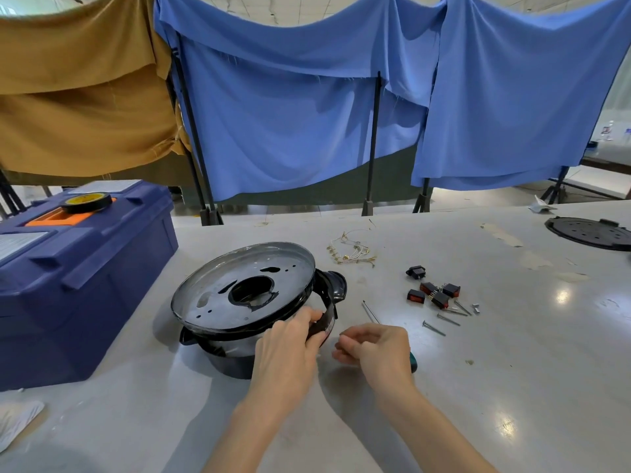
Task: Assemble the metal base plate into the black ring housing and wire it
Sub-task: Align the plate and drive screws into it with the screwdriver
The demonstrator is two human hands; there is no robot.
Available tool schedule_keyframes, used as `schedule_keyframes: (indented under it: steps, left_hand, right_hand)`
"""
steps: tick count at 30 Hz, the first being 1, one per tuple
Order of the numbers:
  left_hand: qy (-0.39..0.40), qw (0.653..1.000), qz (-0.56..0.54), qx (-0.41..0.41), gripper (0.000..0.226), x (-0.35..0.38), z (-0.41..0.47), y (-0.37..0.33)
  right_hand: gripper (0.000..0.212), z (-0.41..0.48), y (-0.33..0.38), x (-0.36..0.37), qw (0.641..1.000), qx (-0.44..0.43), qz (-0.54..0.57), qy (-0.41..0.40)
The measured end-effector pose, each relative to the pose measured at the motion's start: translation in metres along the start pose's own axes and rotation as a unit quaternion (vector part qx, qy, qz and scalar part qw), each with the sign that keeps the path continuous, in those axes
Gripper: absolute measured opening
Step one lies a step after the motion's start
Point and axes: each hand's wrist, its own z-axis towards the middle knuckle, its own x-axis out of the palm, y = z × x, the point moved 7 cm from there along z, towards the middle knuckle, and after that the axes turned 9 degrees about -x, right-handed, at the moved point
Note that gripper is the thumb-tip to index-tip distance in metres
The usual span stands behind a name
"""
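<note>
A round metal base plate [218, 295] with a large centre hole lies tilted on top of the black ring housing [330, 288] on the grey table. My left hand [288, 349] grips the near right side of the housing, fingers curled around its black wall. My right hand [375, 349] sits just right of it with fingers curled; a green-handled screwdriver [413, 361] shows under the palm, its thin shaft [370, 311] pointing away. A bundle of thin wires with brass terminals [351, 252] lies behind the housing.
A blue toolbox [78, 278] with a roll of black tape [88, 202] on top stands at the left. Several black and red rocker switches [433, 293] and loose screws [447, 317] lie to the right. A black round lid [589, 232] sits far right. Cloth screens hang behind.
</note>
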Motion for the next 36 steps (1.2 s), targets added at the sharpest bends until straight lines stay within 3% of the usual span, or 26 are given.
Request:
schedule_keyframes:
  steps: [5,10,20,36]
  left_hand:
    - [0.014,1.000,0.004,-0.017,0.024,-0.001,0.004,-0.002]
    - [0.019,0.999,0.003,-0.026,0.026,-0.001,0.003,-0.002]
    - [0.017,0.999,-0.014,-0.042,0.027,-0.003,0.005,-0.004]
    - [0.004,0.999,0.008,-0.041,0.027,0.001,0.005,-0.005]
  right_hand:
    - [0.017,-0.007,-0.009,0.017,0.981,0.128,0.144,-0.033]
    - [0.019,-0.010,-0.013,0.025,0.964,0.190,0.180,-0.049]
    - [0.035,-0.009,-0.015,0.031,0.956,0.238,0.162,-0.060]
    - [0.031,-0.016,-0.013,0.038,0.931,0.284,0.216,-0.079]
